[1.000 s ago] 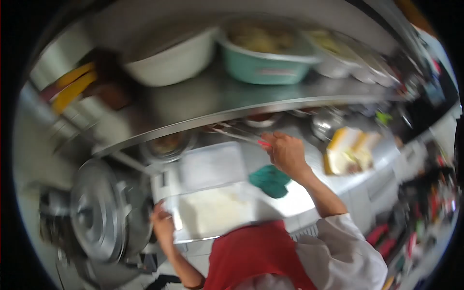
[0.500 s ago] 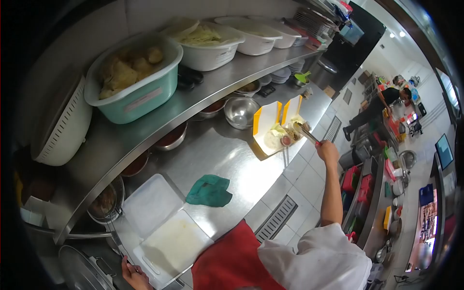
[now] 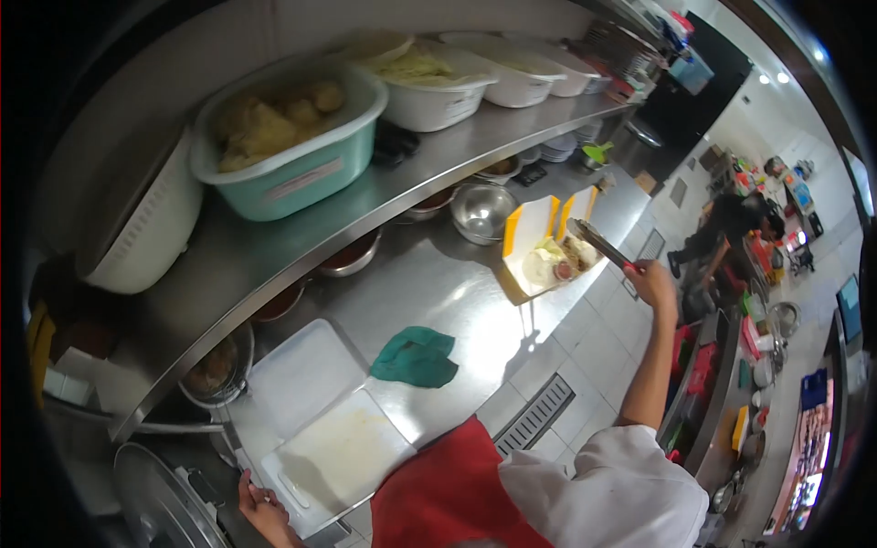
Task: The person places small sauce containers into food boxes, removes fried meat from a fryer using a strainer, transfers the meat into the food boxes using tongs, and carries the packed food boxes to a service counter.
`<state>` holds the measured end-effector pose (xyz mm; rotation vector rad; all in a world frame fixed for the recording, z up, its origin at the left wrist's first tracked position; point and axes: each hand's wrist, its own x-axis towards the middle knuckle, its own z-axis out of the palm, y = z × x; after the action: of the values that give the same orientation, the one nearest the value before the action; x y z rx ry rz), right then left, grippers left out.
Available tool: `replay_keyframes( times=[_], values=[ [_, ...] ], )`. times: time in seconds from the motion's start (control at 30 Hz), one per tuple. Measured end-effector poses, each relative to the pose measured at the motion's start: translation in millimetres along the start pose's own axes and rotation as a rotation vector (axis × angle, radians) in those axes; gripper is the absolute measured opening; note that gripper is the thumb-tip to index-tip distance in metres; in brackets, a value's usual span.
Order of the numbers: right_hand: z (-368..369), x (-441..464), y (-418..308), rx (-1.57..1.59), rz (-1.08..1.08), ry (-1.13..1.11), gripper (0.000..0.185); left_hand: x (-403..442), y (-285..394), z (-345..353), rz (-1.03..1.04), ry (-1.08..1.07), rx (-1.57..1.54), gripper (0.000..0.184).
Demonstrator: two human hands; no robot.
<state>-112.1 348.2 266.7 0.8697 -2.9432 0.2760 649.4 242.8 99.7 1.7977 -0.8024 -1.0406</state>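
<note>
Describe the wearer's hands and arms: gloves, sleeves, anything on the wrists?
Left hand and right hand: no gloves visible. Right arm: loose white sleeve ending near the elbow; no watch or band visible below it. The other sleeve isn't in view. Red apron over the torso.

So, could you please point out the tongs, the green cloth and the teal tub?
Tongs (image 3: 605,245), head view: middle of the metal arms.
Green cloth (image 3: 416,358), head view: middle of the cloth.
Teal tub (image 3: 315,197), head view: front wall.
</note>
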Motion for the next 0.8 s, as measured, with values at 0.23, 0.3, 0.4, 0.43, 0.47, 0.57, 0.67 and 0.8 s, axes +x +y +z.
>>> replay_keyframes(
  times=[0.23, 0.3, 0.4, 0.43, 0.47, 0.57, 0.67, 0.8],
  values=[
    [3, -111, -213, 0.389, -0.696, -0.218, 0.024, -9, -6, -2, 0.279, 0.045, 0.094, 0.059],
    [48, -148, -294, 0.462, -1.009, -0.074, 0.024, -16, 16, 1, 0.074, 0.011, -0.137, 0.038],
    [105, -199, -400, 0.476, -1.227, 0.003, 0.020, -20, 24, 2, 0.035, -0.009, -0.064, 0.033],
    [116, -214, -430, 0.451, -1.295, 0.044, 0.018, -22, 27, 2, 0.044, -0.004, -0.045, 0.033],
    [135, -217, -454, 0.372, -1.328, -0.010, 0.022, -27, 33, 5, 0.063, 0.004, -0.018, 0.033],
    [166, -230, -514, 0.455, -1.496, 0.121, 0.024, -24, 26, 4, 0.086, 0.001, -0.030, 0.033],
    [162, -240, -549, 0.492, -1.548, 0.248, 0.022, -24, 27, 5, 0.085, 0.008, -0.032, 0.033],
    [174, -235, -569, 0.476, -1.622, 0.299, 0.019, -22, 24, 4, 0.101, 0.030, 0.027, 0.033]
  ],
)
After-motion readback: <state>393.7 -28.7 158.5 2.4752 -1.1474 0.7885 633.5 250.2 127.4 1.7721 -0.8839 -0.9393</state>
